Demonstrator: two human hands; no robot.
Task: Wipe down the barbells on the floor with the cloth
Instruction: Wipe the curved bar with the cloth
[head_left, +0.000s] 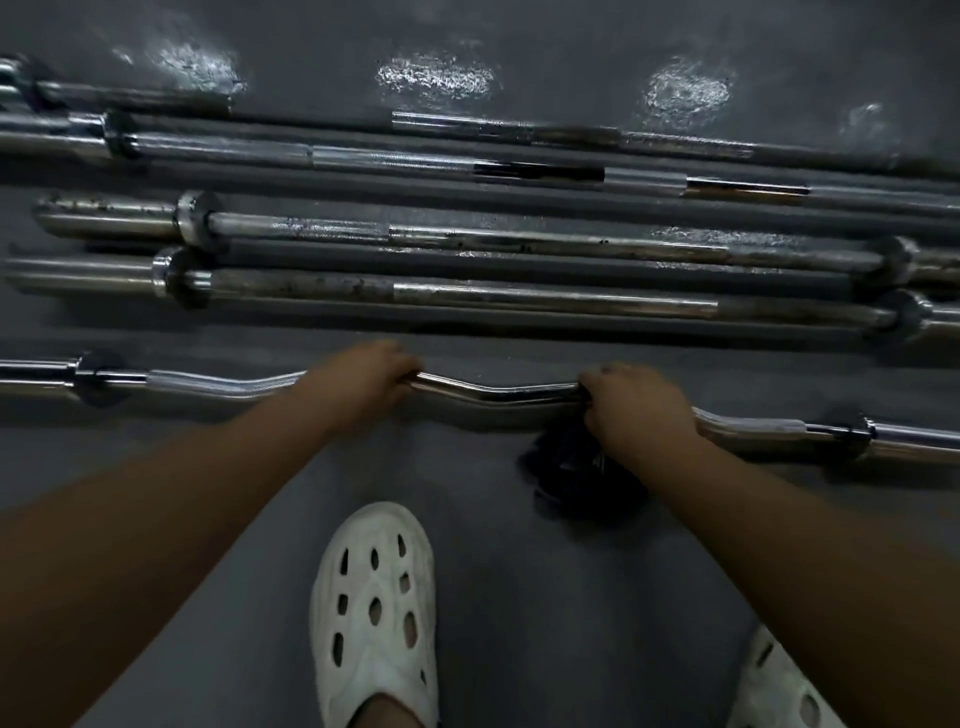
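Observation:
A chrome curl bar (498, 392) with a wavy shaft lies across the grey floor nearest to me. My left hand (363, 376) grips its shaft left of centre. My right hand (631, 410) grips the shaft right of centre and holds a dark cloth (576, 467), which hangs below the hand onto the floor. Several straight barbells lie in parallel rows beyond it, the closest straight barbell (519, 296) just past my hands.
My white perforated clogs stand on the floor below the bar, the left clog (374, 613) in the middle and the right clog (779, 691) at the lower right. Light glares off patches of the floor (436, 78) behind the far bars.

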